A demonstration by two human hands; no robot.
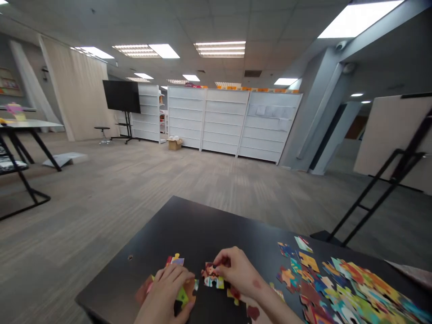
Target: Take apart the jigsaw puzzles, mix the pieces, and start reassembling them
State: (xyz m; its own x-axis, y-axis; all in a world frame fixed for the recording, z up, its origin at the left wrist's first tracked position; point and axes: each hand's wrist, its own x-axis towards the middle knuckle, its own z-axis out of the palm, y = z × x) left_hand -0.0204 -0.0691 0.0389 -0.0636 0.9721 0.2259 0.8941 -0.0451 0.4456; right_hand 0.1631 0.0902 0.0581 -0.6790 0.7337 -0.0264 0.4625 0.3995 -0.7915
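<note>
My left hand [168, 291] lies flat with its fingers stretched out over a joined cluster of jigsaw pieces [183, 296], hiding most of it. To its right, my right hand [239, 272] pinches a small jigsaw section [209, 275] by its right edge, between thumb and forefinger. That section shows red-brown, white and yellow-green printing and sits just apart from the left cluster. Below my right wrist, more jigsaw pieces [234, 297] are partly covered by the arm. All of this is on a black table [209, 229].
Many loose, colourful jigsaw pieces [351, 292] overlap on the table's right side. A black metal stand [367, 209] rises beyond its right edge. Past the carpeted floor stand white shelf units [221, 121], a screen on wheels [122, 96] and a cardboard box [174, 144].
</note>
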